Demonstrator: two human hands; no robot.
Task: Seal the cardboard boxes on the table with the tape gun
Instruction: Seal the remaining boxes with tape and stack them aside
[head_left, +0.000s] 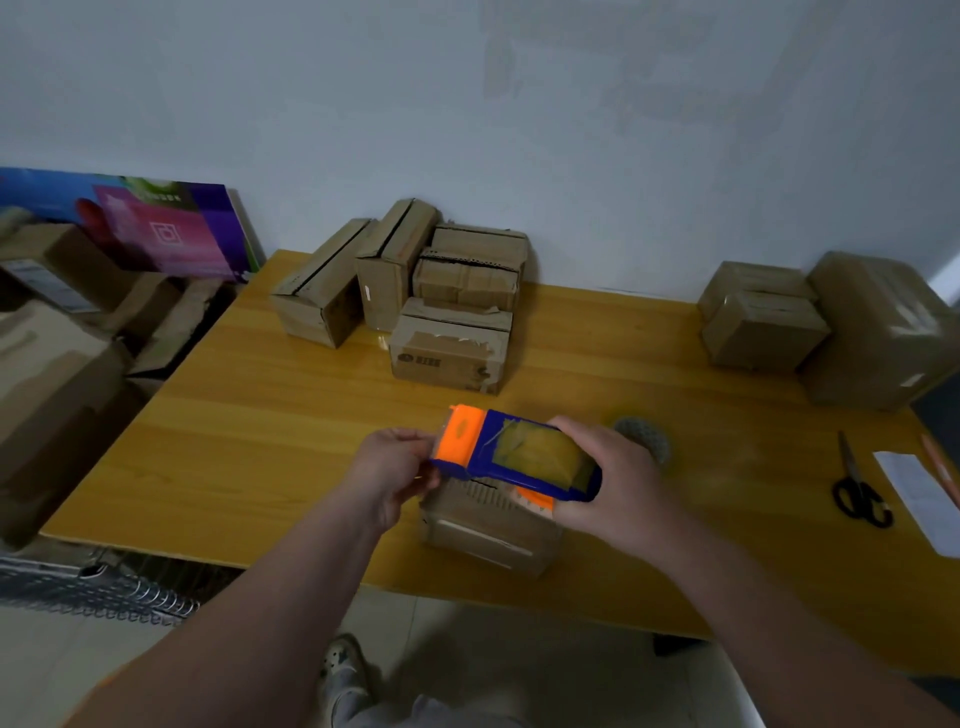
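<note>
Blue-and-orange plastic tape gun (519, 460) is held in the air just above a small brown cardboard box (483, 530), which sits near the front edge of the yellow wooden tabletop (260, 441). The right hand (618, 483) is curled round the blue body and its roll. The left hand (389, 473) pinches the orange end, though whether it holds plastic or a loose tape tail cannot be told. The likely step is freeing the tape before the first strip. The risks from here are that the tail folds onto itself, that a fingertip catches the cutter, or that the light box slides off the near edge once pulling begins, since neither hand holds it.
</note>
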